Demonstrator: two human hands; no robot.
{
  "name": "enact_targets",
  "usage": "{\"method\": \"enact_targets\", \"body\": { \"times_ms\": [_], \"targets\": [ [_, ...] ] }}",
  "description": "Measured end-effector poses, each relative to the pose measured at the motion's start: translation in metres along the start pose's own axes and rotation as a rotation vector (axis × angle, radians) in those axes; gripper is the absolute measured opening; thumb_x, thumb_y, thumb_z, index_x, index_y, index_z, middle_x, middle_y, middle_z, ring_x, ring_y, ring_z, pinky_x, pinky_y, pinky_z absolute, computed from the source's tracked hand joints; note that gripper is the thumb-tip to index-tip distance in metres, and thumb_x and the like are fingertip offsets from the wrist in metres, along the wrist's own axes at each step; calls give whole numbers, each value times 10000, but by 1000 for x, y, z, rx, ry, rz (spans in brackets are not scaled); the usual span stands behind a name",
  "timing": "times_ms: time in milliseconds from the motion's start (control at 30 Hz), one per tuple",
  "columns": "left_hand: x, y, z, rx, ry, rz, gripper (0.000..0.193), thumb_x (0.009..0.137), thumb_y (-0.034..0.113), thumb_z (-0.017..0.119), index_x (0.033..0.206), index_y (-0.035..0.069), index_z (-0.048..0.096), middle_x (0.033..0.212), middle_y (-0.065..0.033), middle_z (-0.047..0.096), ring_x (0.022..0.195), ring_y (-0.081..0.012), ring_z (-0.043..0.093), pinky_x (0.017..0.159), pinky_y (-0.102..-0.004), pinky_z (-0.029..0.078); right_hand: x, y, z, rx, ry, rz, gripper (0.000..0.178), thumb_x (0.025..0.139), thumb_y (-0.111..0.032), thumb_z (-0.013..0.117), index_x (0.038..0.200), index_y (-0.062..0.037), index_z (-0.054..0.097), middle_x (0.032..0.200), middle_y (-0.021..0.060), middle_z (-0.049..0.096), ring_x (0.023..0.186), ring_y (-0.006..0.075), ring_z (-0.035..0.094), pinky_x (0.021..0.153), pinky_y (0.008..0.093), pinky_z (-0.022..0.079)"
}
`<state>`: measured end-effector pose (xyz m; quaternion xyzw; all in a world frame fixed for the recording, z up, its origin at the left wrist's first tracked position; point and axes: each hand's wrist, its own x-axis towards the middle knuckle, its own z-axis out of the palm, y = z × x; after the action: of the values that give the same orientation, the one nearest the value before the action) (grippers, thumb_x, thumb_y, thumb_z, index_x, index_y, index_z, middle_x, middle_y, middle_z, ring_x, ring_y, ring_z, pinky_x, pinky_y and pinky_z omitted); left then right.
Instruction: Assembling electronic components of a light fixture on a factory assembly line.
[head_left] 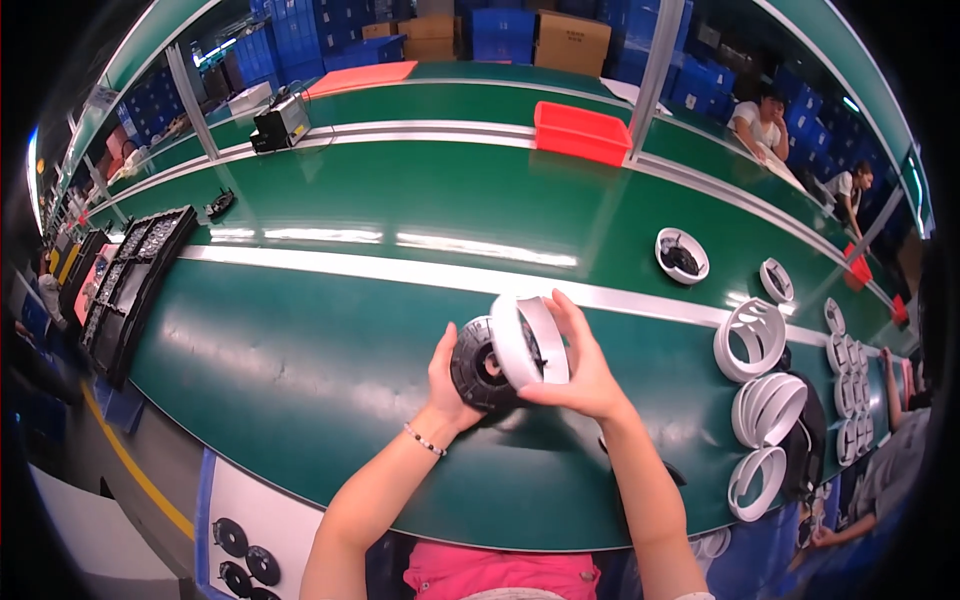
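Head: left hand (448,388) cups black disc (470,366), right hand (588,375) spans ring (511,345).

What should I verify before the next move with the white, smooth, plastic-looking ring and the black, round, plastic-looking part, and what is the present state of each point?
1. Grip of the left hand on the black round part: ok, it holds the part at its side.
2. Grip of the right hand on the white ring: ok, thumb low and fingers high on it.
3. Ring centred over the part: not ok, it is tilted and off to the right.
4. Ring touching the part: cannot tell, they overlap in this view.
5. Left wrist bare: not ok, a light-and-dark beaded bracelet is on it.
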<state>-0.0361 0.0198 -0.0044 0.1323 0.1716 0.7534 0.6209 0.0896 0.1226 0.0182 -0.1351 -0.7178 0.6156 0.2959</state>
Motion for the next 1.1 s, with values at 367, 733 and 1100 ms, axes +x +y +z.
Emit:
{"method": "enact_targets", "body": {
  "times_ms": [367,733,1100],
  "targets": [
    [-1,-4,-3,51,99,56,702,820,606,195,1215,60,390,1191,-117,450,1096,-251,442,931,-391,368,-11,-1,38,-681,-24,-141,1126,400,-411,813,1274,-18,222,1297,237,200,1197,406,224,955,475,259],
    [-3,9,-5,148,-25,-152,814,778,681,133,1243,51,355,1201,-134,443,1098,-254,450,922,-392,390,-9,-13,26,-700,-138,-122,1144,380,-310,824,1270,27,190,1292,190,226,1177,370,260,973,413,283],
    [-3,19,-22,125,-164,-202,671,843,577,200,1200,45,400,1152,-128,481,1040,-235,495,882,-376,431,-12,-19,28,-756,-194,-177,1168,351,-269,845,1258,9,163,1288,196,205,1176,383,252,970,422,283]
  ]
}}
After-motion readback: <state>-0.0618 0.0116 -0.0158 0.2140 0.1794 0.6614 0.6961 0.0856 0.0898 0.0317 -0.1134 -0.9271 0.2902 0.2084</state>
